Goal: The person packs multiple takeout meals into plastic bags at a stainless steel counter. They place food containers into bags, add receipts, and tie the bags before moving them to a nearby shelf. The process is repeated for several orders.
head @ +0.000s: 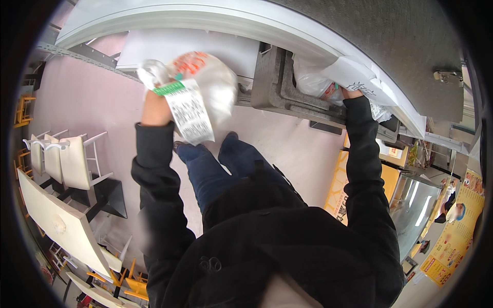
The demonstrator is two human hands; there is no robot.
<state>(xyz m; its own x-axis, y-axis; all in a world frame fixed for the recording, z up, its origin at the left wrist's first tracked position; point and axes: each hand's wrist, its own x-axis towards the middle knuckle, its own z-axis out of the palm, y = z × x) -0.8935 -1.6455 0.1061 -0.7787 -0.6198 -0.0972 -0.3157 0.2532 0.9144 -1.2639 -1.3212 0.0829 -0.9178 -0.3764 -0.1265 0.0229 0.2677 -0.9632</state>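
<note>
My left hand (pixel 157 107) grips a white plastic takeaway bag (pixel 219 86) by its knotted top. The bag bears red printing and is slightly blurred. A paper receipt (pixel 190 111) with a green strip hangs from it, over part of the bag. My right hand (pixel 351 93) reaches into a dark grey foam box (pixel 275 86) on a shelf. It is at a second plastic bag (pixel 314 86) inside the box, near a red-printed part. A white paper sheet (pixel 354 79) with handwriting overhangs there, and my right fingers are mostly hidden.
A white shelf edge (pixel 200 19) runs above the box, beside a grey panel with a metal latch (pixel 446 76). White chairs (pixel 75 161) and a pale table (pixel 57 223) stand left. A glass-fronted counter (pixel 414 208) is right, with people beyond it.
</note>
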